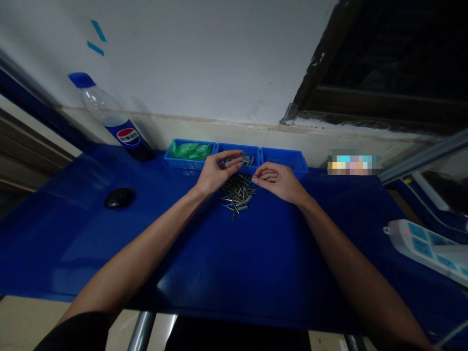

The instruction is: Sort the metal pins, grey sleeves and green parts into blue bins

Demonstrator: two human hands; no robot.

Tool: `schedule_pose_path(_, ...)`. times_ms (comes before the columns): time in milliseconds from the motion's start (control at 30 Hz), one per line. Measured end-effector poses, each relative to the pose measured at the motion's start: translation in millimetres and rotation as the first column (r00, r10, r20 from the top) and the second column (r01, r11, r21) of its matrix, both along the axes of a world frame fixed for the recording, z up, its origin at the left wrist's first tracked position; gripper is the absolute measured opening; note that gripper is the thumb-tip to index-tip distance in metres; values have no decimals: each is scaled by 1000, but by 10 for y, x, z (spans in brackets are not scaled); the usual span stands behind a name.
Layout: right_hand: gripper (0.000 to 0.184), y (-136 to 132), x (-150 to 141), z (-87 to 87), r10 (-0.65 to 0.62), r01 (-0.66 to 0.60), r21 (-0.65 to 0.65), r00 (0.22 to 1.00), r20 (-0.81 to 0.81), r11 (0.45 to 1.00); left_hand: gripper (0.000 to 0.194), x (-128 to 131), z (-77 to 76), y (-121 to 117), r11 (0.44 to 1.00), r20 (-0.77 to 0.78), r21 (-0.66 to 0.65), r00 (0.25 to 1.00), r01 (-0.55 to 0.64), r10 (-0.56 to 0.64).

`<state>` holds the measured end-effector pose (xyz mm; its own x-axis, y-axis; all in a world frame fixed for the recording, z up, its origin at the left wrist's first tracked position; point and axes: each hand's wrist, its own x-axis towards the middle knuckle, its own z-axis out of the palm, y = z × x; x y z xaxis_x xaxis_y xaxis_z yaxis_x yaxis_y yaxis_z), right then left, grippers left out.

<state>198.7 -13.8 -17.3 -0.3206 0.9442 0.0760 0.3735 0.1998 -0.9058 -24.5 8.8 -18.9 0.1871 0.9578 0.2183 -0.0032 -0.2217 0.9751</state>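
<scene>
Sleeve [78,334]; left hand [217,170], right hand [280,183] near metal pins [237,189]

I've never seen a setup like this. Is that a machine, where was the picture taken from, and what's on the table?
No machine: these are a person's bare hands, seen by a camera worn on the head, looking forward and down. On the shiny blue table lies a pile of thin metallic pins with small grey cylinders. Behind are three blue plastic bins; the left one holds crumpled green plastic. The left hand is by the middle bin, the right hand beside the pile. Whether their fingers hold anything is too small to tell.
</scene>
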Motion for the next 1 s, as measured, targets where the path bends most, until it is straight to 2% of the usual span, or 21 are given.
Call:
schedule_pose_path(100,20,-4,7,-4,80,-83,25,992,95,996,38,-4,34,-3,1000,15,6,1000,4,-4)
schedule_pose_path(267,11,16,69,-4,188,-208,29,929,320,978,19,-14,102,-19,999,-77,30,997,19,-17)
schedule_pose_path(400,13,-4,86,40,278,-300,3,889,364,954,16,-29,103,-11,998,-85,24,995,62,-60)
schedule_pose_path(533,19,-56,42,77,359,-410,43,841,405,911,17,-38,94,-4,996,-110,32,991,83,-79)
schedule_pose_path(667,20,-84,21,55,354,-449,88,798,487,889,17,-35,116,-29,995,-132,47,988,93,-86)
schedule_pose_path(1000,17,-95,-15,51,351,-483,106,754,556,869,18,-24,124,-48,992,-170,34,979,119,-112)
